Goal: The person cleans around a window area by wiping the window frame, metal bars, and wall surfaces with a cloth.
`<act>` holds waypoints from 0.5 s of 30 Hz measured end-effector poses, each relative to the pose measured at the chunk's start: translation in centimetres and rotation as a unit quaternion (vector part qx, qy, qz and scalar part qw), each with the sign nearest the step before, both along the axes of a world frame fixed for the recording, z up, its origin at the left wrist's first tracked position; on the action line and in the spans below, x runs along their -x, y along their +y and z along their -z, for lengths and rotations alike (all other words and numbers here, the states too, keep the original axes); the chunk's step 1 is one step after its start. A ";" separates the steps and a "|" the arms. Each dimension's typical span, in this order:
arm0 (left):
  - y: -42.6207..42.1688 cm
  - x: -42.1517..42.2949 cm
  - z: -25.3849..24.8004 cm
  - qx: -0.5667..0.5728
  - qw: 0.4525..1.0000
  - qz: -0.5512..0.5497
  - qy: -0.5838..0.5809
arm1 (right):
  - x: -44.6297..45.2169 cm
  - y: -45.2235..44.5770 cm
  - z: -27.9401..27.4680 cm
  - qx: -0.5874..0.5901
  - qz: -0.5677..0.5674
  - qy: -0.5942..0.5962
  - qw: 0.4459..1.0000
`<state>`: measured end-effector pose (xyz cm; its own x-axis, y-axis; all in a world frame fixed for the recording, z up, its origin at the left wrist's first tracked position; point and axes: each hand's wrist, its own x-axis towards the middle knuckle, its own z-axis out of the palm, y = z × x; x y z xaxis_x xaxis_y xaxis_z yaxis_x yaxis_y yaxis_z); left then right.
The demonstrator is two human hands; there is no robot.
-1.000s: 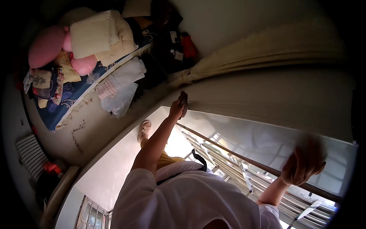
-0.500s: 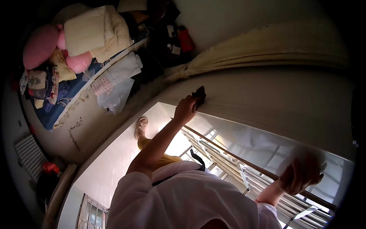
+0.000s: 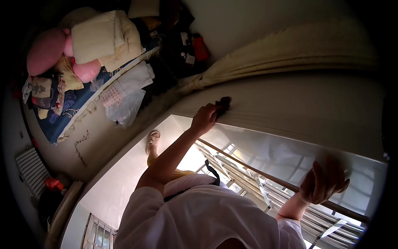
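Observation:
My left hand point(image 3: 204, 118) is closed round a dark, crumpled cloth-like thing point(image 3: 223, 106), which lies against the beige surface point(image 3: 269, 110) just above the edge of a glossy pale panel. At the right, my right hand point(image 3: 324, 181) has its fingers apart and bent, with nothing visible in it. It is at the glossy panel point(image 3: 269, 151), near a long brown rail point(image 3: 248, 167); its fingertips are blurred, and whether they touch the panel is unclear.
A bed point(image 3: 49, 128) at the upper left bears pillows and folded bedding point(image 3: 93, 38). A gathered curtain point(image 3: 286, 52) hangs at the upper right. Metal bars point(image 3: 286, 201) lie beyond the rail. My sandaled foot point(image 3: 153, 141) stands on the pale ledge point(image 3: 124, 174).
My left hand has moved right along the beige surface with the dark thing. My right hand has shifted slightly left, its fingers still apart.

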<state>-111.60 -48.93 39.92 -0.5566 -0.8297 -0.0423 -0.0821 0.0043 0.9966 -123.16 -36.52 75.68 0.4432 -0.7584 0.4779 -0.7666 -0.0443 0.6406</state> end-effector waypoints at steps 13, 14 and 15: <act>-0.4 2.1 -2.3 0.069 0.996 -0.042 -0.041 | 0.0 -0.1 0.3 0.022 0.015 0.005 1.000; 0.0 2.2 -0.5 0.072 0.996 -0.041 -0.038 | 0.0 0.0 0.3 0.025 0.017 0.006 1.000; -0.1 2.0 -0.1 0.068 0.997 -0.047 -0.009 | 0.0 0.0 0.3 0.028 0.018 0.009 0.999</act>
<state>-113.56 -49.07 39.99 -0.4755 -0.8773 0.0648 -0.1057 0.1301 0.9859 -123.17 -36.52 75.38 0.4254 -0.7459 0.5125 -0.7548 0.0200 0.6556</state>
